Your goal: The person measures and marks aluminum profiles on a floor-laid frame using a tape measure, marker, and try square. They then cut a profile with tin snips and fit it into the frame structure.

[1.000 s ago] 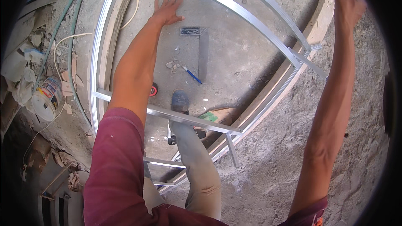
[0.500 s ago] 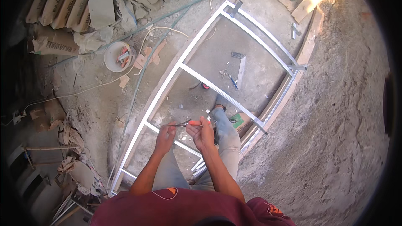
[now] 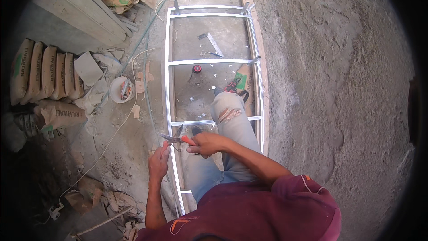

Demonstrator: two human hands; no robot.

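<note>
Tin snips (image 3: 175, 139) with orange handles are held in front of me, their dark blades spread apart. My left hand (image 3: 158, 163) is wrapped round one handle, and my right hand (image 3: 206, 145) grips the other. Below them, the left rail of a silvery metal frame (image 3: 168, 85) runs away from me along the ground. My legs are over the near part of this ladder-like frame, and one crossbar passes partly behind my knee.
Inside the frame lie a square (image 3: 215, 44), a red-black tape measure (image 3: 197, 68) and a power tool (image 3: 232, 85). On the left stand a white bucket (image 3: 121, 90) and stacked brown sacks (image 3: 47, 69). Cables (image 3: 111, 140) cross the floor; a rough wall (image 3: 321, 71) rises on the right.
My view has turned, so the frame now runs nearly straight ahead. The snips' blades have spread apart, and my left hand has moved from the blade end to a handle.
</note>
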